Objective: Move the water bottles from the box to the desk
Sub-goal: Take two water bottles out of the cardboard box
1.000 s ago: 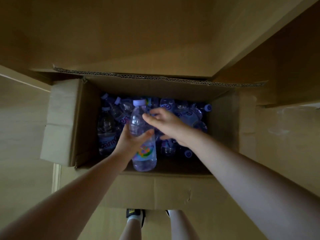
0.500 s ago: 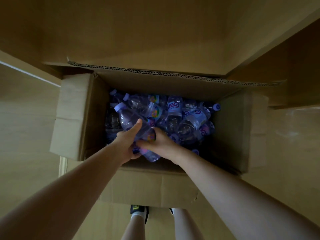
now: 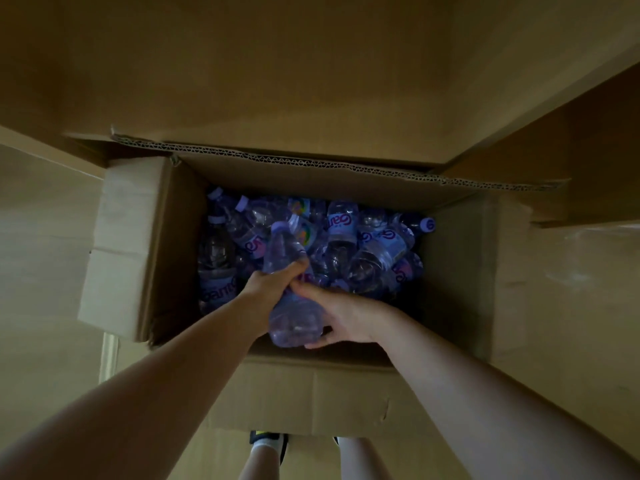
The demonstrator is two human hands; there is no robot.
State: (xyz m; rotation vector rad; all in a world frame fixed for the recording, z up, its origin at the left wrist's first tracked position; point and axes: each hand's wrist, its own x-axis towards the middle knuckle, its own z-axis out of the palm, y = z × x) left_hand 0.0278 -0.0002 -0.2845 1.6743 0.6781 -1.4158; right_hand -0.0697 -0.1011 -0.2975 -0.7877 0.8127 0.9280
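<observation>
An open cardboard box [image 3: 152, 251] sits below me, filled with several clear water bottles [image 3: 374, 251] with purple labels and caps, lying in a heap. One water bottle [image 3: 294, 317] is raised above the near edge of the box, cap pointing away from me. My left hand [image 3: 266, 289] wraps around its middle from the left. My right hand [image 3: 343, 313] grips its lower part from the right. The label is mostly hidden under my fingers.
The box's flaps stand open: a long one at the back [image 3: 311, 161], one on the left [image 3: 128, 244], one on the right [image 3: 457, 271]. A pale wooden surface [image 3: 41, 258] lies on both sides. My legs and shoes [image 3: 266, 445] show below the box.
One second ago my left hand held the bottle upright alone. My right hand has joined it, and the bottle has tilted and come toward the box's near edge.
</observation>
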